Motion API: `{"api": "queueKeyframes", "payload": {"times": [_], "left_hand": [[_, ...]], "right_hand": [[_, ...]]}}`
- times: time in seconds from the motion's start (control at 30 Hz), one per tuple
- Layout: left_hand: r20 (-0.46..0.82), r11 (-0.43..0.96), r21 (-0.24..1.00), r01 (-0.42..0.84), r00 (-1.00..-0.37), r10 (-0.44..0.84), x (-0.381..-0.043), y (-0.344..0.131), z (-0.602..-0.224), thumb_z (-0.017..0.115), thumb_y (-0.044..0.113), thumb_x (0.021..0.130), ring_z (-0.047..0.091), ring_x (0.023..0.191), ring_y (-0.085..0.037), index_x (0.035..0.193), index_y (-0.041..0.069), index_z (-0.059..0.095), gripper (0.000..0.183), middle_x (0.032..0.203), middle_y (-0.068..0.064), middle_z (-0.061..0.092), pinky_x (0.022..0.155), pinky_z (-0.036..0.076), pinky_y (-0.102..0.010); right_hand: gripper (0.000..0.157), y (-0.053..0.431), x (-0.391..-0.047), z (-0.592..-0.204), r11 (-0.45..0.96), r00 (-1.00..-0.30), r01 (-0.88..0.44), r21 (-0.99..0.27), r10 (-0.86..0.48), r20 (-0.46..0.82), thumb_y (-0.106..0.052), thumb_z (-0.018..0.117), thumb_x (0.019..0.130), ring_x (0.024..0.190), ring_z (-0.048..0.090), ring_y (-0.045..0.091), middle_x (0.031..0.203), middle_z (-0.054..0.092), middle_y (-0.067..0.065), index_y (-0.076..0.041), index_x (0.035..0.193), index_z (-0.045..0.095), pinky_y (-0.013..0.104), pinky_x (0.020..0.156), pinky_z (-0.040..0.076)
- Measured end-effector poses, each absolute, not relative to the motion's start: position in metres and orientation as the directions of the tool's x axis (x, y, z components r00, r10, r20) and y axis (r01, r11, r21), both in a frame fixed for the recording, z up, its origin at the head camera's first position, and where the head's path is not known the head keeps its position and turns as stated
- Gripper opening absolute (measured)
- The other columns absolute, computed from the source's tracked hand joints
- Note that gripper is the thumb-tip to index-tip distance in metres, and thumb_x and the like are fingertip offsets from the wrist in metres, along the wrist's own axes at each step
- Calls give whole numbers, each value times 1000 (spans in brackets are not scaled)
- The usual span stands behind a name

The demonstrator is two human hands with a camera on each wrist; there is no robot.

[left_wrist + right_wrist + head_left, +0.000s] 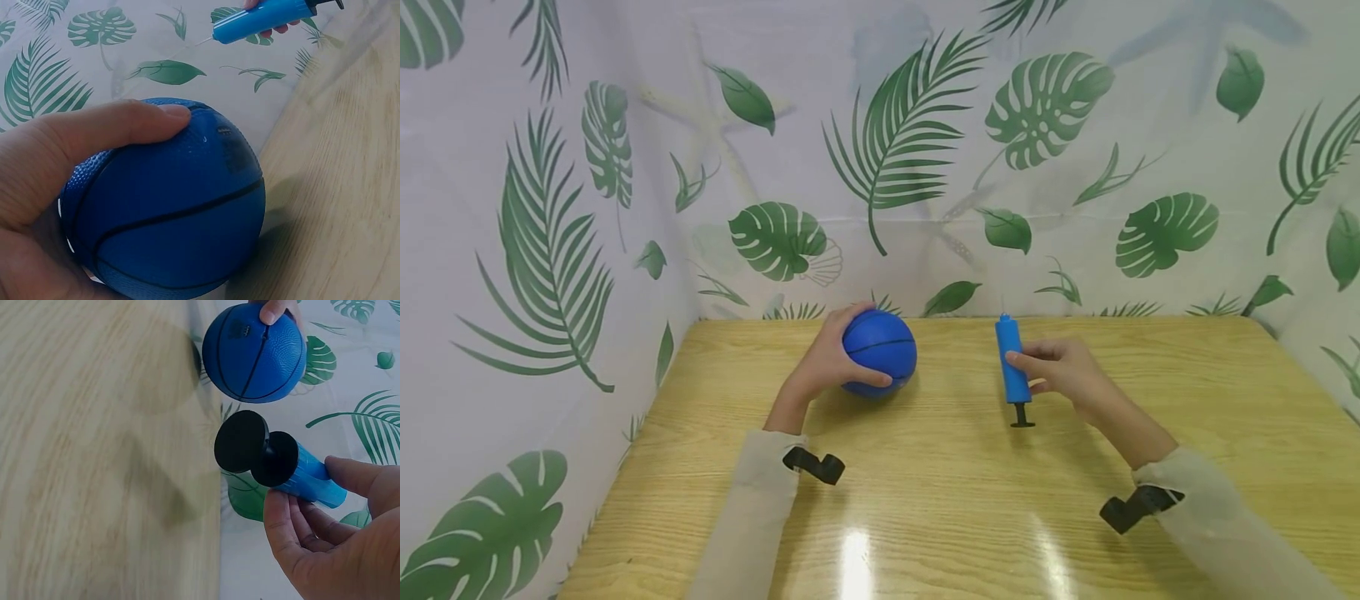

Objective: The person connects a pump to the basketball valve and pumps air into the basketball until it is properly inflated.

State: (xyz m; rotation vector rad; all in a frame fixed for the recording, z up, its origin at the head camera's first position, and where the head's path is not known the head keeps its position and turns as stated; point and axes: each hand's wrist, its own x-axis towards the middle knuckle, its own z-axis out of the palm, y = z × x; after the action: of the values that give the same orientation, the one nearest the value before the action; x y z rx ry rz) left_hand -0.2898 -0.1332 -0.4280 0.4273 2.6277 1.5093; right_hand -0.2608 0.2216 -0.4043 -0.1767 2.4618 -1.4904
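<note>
A small blue basketball [883, 350] with black seams is gripped from its left side by my left hand [835, 354], thumb across the near side and fingers over the top. My right hand [1060, 371] pinches a blue hand pump [1013, 362] between thumb and fingers, to the right of the ball. The pump stands nearly upright in the head view, a thin needle at its top and the black handle [242, 442] at its lower end. In the left wrist view the needle points toward the ball side, apart from the ball [181, 200].
Both hands are over a light wooden table [917, 483]. A white cloth with green leaf prints [917, 142] hangs behind the table and along its left side. Black straps with small mounts [1138, 507] sit on both sleeved wrists.
</note>
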Motion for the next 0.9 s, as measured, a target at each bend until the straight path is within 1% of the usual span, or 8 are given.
{"api": "queueKeyframes", "payload": {"times": [0.2,0.3,0.43,0.6,0.77,0.9], "left_hand": [[68,475,857,202,-956,286,-290,-133,-430,97,26,66,39,142,-47,154,35,38,106,159,-10,30,107,45,-68],[66,485,850,204,-956,286,-290,-133,-431,97,26,66,39,142,-46,154,38,38,107,160,-9,30,107,45,-67],[70,497,841,213,-954,291,-291,-130,-432,97,26,66,38,143,-47,155,36,36,108,161,-9,27,107,45,-67],[83,515,826,231,-952,295,-291,-128,-432,95,28,69,34,145,-48,157,33,35,107,162,-10,20,109,43,-68],[75,547,806,228,-955,286,-288,-127,-432,94,33,71,32,145,-49,157,33,33,106,162,-10,16,108,43,-68],[69,556,800,228,-954,292,-287,-126,-430,91,36,75,30,145,-49,157,36,32,101,162,-10,15,107,44,-69]], "right_hand": [[65,218,-264,-413,487,-955,54,-872,-231,-188,-38,61,103,98,68,14,130,63,28,14,140,50,35,86,63],[66,217,-265,-416,499,-952,74,-864,-223,-210,-38,61,103,99,69,17,132,61,31,14,142,48,35,85,63],[69,216,-268,-419,508,-949,95,-856,-214,-233,-39,60,103,101,69,19,135,59,33,15,143,45,35,85,63],[68,217,-271,-424,507,-947,113,-854,-204,-247,-38,61,103,96,70,17,129,63,31,15,142,47,36,83,63],[64,217,-273,-428,516,-945,131,-847,-193,-264,-35,62,103,90,70,15,122,67,28,16,139,49,38,83,63],[62,218,-274,-430,538,-943,138,-831,-184,-276,-33,62,103,90,70,18,120,68,27,17,138,49,41,84,63]]}}
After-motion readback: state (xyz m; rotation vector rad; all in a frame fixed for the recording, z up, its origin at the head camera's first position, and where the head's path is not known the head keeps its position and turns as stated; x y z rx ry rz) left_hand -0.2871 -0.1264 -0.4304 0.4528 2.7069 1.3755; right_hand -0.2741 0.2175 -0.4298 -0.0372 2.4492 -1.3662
